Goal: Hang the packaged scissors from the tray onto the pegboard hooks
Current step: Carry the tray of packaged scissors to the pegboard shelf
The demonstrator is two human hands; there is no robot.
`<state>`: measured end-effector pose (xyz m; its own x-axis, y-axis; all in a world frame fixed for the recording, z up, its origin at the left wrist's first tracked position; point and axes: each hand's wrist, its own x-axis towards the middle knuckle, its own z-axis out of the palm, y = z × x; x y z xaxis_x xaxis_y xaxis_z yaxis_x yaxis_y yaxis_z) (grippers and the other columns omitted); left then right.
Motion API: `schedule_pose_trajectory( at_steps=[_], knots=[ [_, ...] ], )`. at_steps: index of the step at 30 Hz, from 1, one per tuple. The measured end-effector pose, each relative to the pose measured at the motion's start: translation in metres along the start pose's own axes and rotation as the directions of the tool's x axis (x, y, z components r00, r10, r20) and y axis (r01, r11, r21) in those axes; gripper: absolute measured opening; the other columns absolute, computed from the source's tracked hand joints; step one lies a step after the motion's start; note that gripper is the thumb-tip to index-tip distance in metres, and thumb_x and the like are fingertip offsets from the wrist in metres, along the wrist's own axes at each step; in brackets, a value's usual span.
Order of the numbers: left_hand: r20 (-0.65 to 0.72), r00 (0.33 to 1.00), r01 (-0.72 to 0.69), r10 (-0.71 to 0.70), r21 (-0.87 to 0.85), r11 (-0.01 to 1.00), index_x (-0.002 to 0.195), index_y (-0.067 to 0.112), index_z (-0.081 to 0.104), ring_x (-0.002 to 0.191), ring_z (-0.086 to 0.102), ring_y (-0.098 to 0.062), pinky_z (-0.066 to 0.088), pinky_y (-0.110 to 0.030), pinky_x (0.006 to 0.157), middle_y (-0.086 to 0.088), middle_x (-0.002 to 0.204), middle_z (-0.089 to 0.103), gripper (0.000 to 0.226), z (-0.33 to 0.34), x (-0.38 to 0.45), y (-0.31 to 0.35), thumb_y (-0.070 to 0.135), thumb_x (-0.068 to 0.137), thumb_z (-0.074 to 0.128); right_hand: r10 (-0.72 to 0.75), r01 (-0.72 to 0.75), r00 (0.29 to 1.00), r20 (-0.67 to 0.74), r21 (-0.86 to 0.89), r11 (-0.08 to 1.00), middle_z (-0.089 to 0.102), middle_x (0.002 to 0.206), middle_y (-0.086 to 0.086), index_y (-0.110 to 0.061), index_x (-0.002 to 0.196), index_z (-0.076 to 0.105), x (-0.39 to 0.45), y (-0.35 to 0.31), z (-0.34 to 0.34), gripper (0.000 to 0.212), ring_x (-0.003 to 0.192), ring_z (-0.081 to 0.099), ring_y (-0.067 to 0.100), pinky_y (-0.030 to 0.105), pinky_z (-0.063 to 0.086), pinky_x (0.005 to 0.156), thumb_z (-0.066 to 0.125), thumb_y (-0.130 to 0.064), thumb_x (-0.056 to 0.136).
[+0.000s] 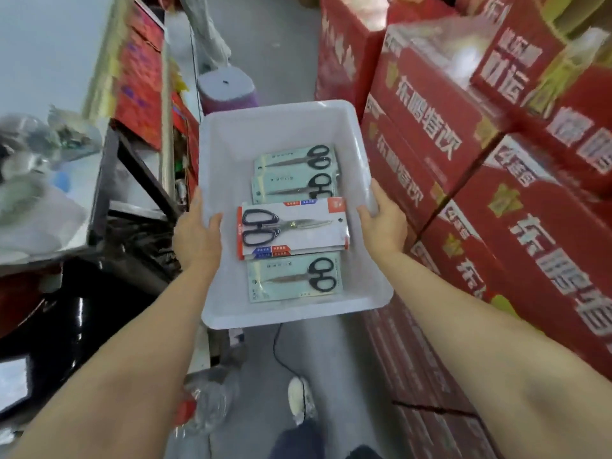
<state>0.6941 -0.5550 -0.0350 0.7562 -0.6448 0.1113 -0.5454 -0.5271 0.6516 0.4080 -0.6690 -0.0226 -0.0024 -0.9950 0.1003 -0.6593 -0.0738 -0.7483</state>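
I hold a white plastic tray (225, 154) in front of me, above the aisle floor. My left hand (195, 236) grips its left rim and my right hand (384, 223) grips its right rim. Inside lie several carded scissors with black handles. A white card with red edges (294, 228) lies across the middle. A pale green card (294, 276) sits nearer me, and two more green cards (294, 175) overlap at the far side. No pegboard or hooks are in view.
Stacked red cartons (463, 154) wall the right side of the narrow aisle. Shelving with red goods (142, 91) and black racks runs along the left. A purple and white stool (228, 91) stands ahead. A crumpled plastic bottle (205, 405) and a black cable (281, 352) lie on the floor.
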Motion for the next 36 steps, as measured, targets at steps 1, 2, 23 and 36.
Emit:
schedule_pose_trajectory(
  at_steps=[1, 2, 23, 36],
  knots=[
    [0.006, 1.0, 0.01, -0.01, 0.004, 1.0, 0.151, 0.036, 0.033, 0.115, 0.056, -0.037, 0.043, -0.044, 0.095, -0.017, 0.125, 0.061, 0.06, 0.004, 0.017, 0.005, 0.034, 0.096, 0.056, 0.005, -0.005, 1.0, 0.009, 0.008, 1.0, 0.06, 0.133, 0.006, -0.028, 0.146, 0.041, 0.016, -0.007, 0.008, 0.055, 0.12, 0.056, 0.025, 0.034, 0.044, 0.101, 0.06, -0.025, 0.094],
    [0.004, 1.0, 0.021, -0.021, 0.016, 1.0, 0.151, 0.035, 0.032, 0.116, 0.055, -0.037, 0.043, -0.045, 0.095, -0.017, 0.126, 0.06, 0.059, 0.008, 0.034, 0.009, 0.034, 0.096, 0.055, 0.006, -0.006, 1.0, 0.018, 0.015, 1.0, 0.06, 0.133, 0.006, -0.027, 0.146, 0.041, 0.032, -0.013, 0.016, 0.055, 0.12, 0.056, 0.025, 0.034, 0.043, 0.102, 0.059, -0.024, 0.094],
    [-0.109, 0.988, 0.113, -0.106, 0.06, 0.992, 0.15, 0.024, 0.039, 0.114, 0.056, -0.038, 0.044, -0.04, 0.092, -0.02, 0.129, 0.06, 0.059, 0.102, 0.343, 0.098, 0.024, 0.095, 0.06, -0.089, 0.098, 0.982, 0.165, -0.046, 0.994, 0.066, 0.12, 0.01, -0.032, 0.145, 0.041, 0.377, -0.111, 0.165, 0.054, 0.109, 0.061, 0.031, 0.038, 0.047, 0.092, 0.058, -0.026, 0.094],
    [-0.082, 0.977, 0.202, -0.197, 0.067, 0.977, 0.15, 0.029, 0.038, 0.118, 0.055, -0.039, 0.042, -0.045, 0.1, -0.019, 0.13, 0.06, 0.06, 0.145, 0.566, 0.072, 0.028, 0.094, 0.06, -0.057, 0.083, 0.965, 0.256, -0.094, 0.992, 0.064, 0.124, 0.01, -0.034, 0.144, 0.041, 0.541, -0.199, 0.322, 0.055, 0.114, 0.059, 0.031, 0.042, 0.049, 0.093, 0.059, -0.03, 0.092]
  ],
)
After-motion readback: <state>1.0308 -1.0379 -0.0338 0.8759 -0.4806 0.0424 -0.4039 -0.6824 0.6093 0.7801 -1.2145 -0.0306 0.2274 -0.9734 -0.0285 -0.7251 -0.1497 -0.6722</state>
